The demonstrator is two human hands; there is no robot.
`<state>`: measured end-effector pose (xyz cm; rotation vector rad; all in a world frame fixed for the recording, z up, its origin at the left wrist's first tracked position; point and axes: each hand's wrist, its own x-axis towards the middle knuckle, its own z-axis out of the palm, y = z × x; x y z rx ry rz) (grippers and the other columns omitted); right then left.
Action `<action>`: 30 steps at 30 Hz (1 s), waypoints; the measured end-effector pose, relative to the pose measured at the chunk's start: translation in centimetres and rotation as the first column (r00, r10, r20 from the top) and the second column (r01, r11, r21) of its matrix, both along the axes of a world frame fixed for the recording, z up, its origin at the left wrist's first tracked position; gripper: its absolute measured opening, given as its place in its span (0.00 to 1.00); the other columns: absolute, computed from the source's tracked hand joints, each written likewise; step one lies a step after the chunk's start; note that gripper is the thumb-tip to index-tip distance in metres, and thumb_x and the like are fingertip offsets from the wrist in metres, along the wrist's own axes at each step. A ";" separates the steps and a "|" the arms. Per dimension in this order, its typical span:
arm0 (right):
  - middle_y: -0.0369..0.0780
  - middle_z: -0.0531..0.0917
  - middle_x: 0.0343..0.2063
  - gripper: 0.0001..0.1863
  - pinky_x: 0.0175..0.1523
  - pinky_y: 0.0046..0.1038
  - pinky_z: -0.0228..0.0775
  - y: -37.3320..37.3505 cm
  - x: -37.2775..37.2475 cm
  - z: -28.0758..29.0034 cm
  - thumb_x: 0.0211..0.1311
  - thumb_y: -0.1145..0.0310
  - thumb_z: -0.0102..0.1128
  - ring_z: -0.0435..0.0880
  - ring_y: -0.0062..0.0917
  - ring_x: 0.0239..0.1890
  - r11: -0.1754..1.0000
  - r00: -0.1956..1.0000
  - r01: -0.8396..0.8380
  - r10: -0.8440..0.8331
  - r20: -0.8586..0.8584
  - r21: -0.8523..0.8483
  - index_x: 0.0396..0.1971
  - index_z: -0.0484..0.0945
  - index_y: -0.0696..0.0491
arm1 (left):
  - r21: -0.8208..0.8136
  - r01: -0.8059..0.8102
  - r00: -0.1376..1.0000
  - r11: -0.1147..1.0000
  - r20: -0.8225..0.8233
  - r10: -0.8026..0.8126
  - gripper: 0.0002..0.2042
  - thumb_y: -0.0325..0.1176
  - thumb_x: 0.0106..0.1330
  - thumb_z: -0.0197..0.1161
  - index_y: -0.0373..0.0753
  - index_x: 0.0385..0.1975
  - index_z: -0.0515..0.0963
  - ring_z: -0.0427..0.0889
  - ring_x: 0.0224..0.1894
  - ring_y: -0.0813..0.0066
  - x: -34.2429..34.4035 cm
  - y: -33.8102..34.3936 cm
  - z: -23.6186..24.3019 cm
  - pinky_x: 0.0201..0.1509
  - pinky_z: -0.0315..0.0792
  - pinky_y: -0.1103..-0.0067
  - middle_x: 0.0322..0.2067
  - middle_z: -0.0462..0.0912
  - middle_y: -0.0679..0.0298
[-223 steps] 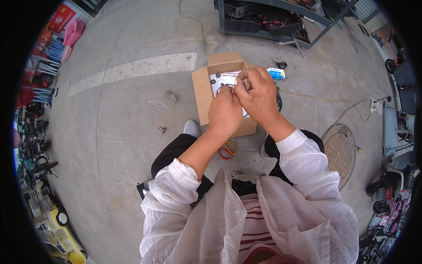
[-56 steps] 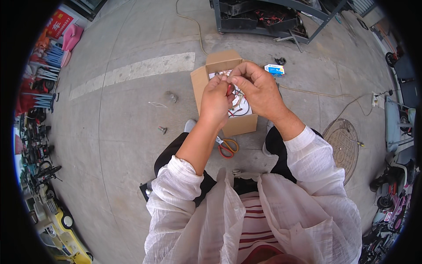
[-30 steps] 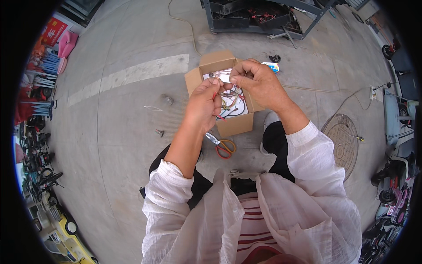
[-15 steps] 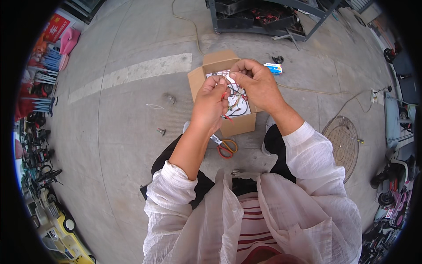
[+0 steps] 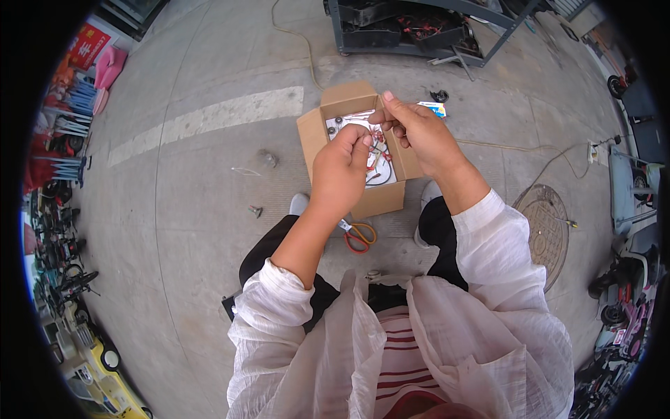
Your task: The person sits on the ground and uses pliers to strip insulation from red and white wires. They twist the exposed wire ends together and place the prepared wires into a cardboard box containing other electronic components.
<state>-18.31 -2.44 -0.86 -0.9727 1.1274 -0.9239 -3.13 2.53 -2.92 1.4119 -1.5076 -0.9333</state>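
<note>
Person crouched on concrete pavement [image 5: 174,209], both hands raised over an open cardboard box [image 5: 317,136]. Left hand [image 5: 338,171] curled nearly closed, thumb and forefinger pinching a thin wire lead [image 5: 375,155]. Right hand [image 5: 419,133] half closed, fingertips pinching the same small wire piece from the far side; exact end held too small to tell. Box holds a white tray of red and black wires [image 5: 380,174] and small dark parts. Orange-handled scissors [image 5: 357,236] lie on the ground near the box. Judgement: wire is light, limp, springy, easily tangled; best gripped at its insulated stretch, near the end.
</note>
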 end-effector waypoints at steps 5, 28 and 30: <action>0.30 0.76 0.23 0.14 0.30 0.16 0.57 0.2 -0.6 0.0 0.64 0.59 0.61 0.63 0.10 0.25 0.996 0.985 -0.084 0.084 0.150 -0.006 0.33 0.83 0.56 | -0.057 0.002 0.995 0.998 0.096 0.004 0.07 0.34 0.69 0.55 0.38 0.35 0.75 0.76 0.23 0.59 -0.4 0.0 -0.1 0.29 0.69 0.70 0.19 0.76 0.54; 0.42 0.81 0.26 0.08 0.40 0.33 0.71 1.0 1.9 -1.6 0.52 0.65 0.68 0.80 0.33 0.33 0.775 0.872 -0.152 -0.187 -0.452 -0.613 0.25 0.85 0.55 | 0.474 0.197 0.592 0.858 -0.755 0.281 0.08 0.35 0.75 0.47 0.39 0.37 0.71 0.57 0.15 0.90 0.8 -1.2 -0.2 0.17 0.54 0.88 0.29 0.75 0.67; 0.42 0.81 0.26 0.08 0.39 0.33 0.71 1.0 2.0 -1.7 0.52 0.65 0.67 0.80 0.34 0.32 0.771 0.868 -0.144 -0.202 -0.454 -0.620 0.25 0.85 0.55 | 0.462 0.210 0.600 0.862 -0.757 0.260 0.08 0.35 0.75 0.48 0.39 0.36 0.70 0.57 0.16 0.90 1.0 -1.2 -0.1 0.17 0.53 0.89 0.27 0.73 0.69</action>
